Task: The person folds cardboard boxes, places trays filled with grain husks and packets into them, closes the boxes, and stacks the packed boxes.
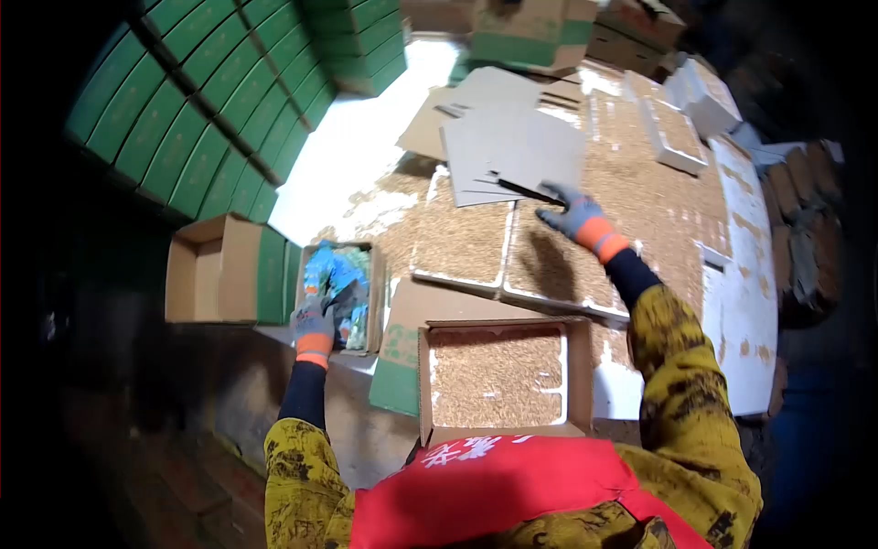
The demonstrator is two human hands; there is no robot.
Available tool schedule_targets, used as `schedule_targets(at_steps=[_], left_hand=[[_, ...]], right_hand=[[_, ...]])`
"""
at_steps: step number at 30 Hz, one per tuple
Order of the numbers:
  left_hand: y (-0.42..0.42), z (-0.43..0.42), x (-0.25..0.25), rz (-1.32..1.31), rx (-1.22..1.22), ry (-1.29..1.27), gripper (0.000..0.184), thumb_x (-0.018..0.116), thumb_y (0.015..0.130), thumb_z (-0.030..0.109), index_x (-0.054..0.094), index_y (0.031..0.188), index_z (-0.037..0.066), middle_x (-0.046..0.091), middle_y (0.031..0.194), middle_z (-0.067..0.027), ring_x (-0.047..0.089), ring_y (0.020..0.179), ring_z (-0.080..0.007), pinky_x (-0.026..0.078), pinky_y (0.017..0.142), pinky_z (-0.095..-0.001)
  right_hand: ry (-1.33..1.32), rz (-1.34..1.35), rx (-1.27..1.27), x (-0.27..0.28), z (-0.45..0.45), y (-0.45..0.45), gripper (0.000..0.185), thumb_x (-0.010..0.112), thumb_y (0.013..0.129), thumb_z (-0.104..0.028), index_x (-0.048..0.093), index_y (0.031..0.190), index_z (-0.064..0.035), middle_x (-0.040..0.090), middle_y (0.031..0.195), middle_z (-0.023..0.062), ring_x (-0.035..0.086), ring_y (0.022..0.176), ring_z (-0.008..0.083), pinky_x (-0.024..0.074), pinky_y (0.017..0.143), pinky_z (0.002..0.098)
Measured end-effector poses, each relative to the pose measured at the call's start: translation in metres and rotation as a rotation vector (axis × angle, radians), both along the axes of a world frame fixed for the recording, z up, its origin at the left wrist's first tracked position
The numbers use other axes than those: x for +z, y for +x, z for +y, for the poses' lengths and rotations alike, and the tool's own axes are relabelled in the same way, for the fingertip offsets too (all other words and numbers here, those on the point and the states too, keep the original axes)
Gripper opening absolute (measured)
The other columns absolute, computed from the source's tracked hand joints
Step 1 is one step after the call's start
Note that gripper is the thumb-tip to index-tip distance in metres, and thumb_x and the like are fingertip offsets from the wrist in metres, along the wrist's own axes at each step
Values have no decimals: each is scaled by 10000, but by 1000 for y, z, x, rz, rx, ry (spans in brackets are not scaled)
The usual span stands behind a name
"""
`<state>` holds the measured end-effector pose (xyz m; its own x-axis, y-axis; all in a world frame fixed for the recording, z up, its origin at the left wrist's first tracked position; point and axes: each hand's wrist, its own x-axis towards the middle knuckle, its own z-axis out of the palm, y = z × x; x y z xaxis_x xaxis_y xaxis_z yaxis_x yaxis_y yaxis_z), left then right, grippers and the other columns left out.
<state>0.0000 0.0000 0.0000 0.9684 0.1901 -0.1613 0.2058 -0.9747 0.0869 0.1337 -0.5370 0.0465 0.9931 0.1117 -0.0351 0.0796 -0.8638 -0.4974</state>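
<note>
My left hand [314, 322], in a grey glove with an orange cuff, reaches into a small cardboard box [376, 302]. It touches the crumpled blue and green plastic packets [338, 270] inside, and its fingertips are partly hidden among them. My gloved right hand [578, 220] hovers over the table, its fingers around one end of a thin black stick [526, 189]; the stick's exact kind is unclear. Grey-white cardboard sheets [517, 142] lie under the stick's other end. Right in front of my body, an open carton [424, 380] contains a white-edged tray filled with brown granules [498, 375].
Green cartons [197, 119] are stacked at the left. An open carton [215, 270] lies beside the small box. White trays of granules [462, 238] cover the table's middle, and a white foam block [704, 96] stands at the back right. Brown bundles [805, 229] sit beyond the right edge.
</note>
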Motion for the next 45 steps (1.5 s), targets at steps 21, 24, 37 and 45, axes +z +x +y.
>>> schedule_targets(at_steps=[21, 24, 37, 45], left_hand=[[-22, -42, 42, -576, 217, -807, 266, 526, 810, 5, 663, 1038, 3, 683, 973, -112, 633, 903, -194, 477, 815, -307], [-42, -146, 124, -857, -340, -683, 241, 558, 804, 1, 667, 1018, 22, 669, 978, -112, 623, 888, -214, 468, 827, -332], [-120, -193, 90, -398, -489, -629, 586, 504, 876, 115, 273, 1407, 21, 304, 1430, -190, 313, 1311, -314, 218, 1095, -418], [-128, -193, 18, -129, -104, -1212, 543, 430, 982, 242, 244, 1418, -23, 355, 1415, -176, 371, 1276, -226, 306, 1035, -304]], right_hand=[[-13, -623, 21, 3, -36, -29, 217, 642, 753, -128, 680, 960, -181, 666, 985, 41, 606, 959, 225, 487, 828, 329], [308, -95, -7, -5, -51, -36, 171, 668, 755, -142, 709, 921, -144, 685, 936, 53, 636, 878, 226, 495, 787, 315], [964, -576, -591, 133, 12, -229, 172, 617, 868, -126, 610, 972, 10, 614, 785, -2, 510, 660, 42, 419, 582, 205], [-286, -243, -153, 58, 74, -317, 447, 690, 743, -200, 567, 1168, -138, 523, 1117, 144, 555, 897, 300, 484, 721, 362]])
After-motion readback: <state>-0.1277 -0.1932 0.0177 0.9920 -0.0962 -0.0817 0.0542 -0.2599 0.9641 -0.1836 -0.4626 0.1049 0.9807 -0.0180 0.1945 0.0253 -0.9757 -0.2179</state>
